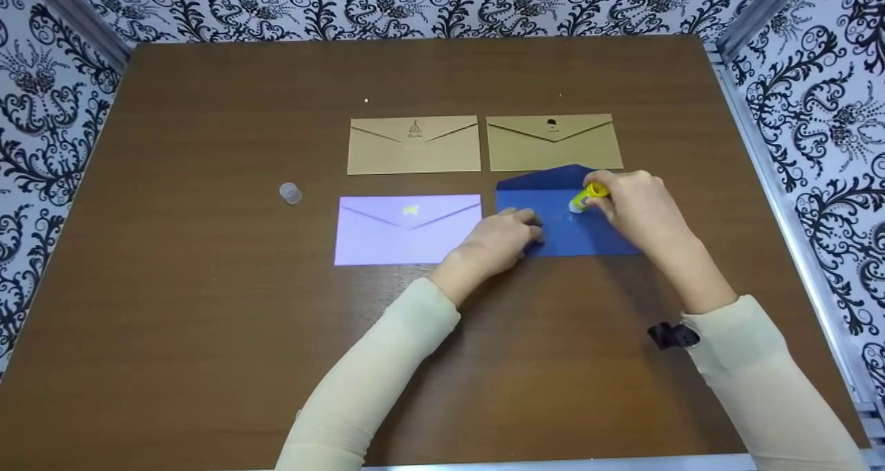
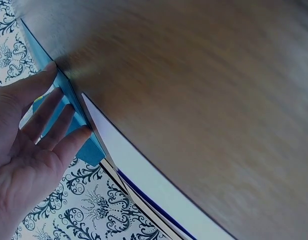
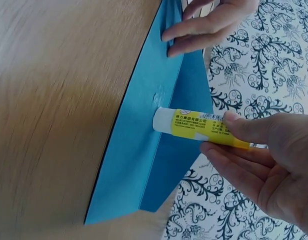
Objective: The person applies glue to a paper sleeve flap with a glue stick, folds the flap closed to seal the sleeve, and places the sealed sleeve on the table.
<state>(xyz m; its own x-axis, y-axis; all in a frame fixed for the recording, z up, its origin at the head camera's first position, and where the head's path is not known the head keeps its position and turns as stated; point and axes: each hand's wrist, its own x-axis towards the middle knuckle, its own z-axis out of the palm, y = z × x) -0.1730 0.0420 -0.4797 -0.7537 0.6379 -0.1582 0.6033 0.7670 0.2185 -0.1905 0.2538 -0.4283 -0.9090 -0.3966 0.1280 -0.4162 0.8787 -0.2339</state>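
A blue envelope [image 1: 546, 215] lies on the table with its flap opened away from the person. My right hand [image 1: 639, 205] grips a yellow glue stick [image 3: 196, 126], its white tip touching the envelope's body below the flap fold. A shiny smear [image 3: 159, 95] shows beside the tip in the right wrist view. The fingertips of my left hand [image 1: 501, 239] rest on the left part of the envelope, fingers fairly straight in the left wrist view [image 2: 34, 145]. To the left hand's side lies a lilac envelope [image 1: 387, 232], closed, with a small yellow mark.
Two closed tan envelopes, a left one [image 1: 415, 156] and a right one [image 1: 553, 154], lie in a row behind. A whitish cap [image 1: 290, 193] sits at left on the brown table [image 1: 207, 319]. Patterned panels [image 1: 830, 125] border the table.
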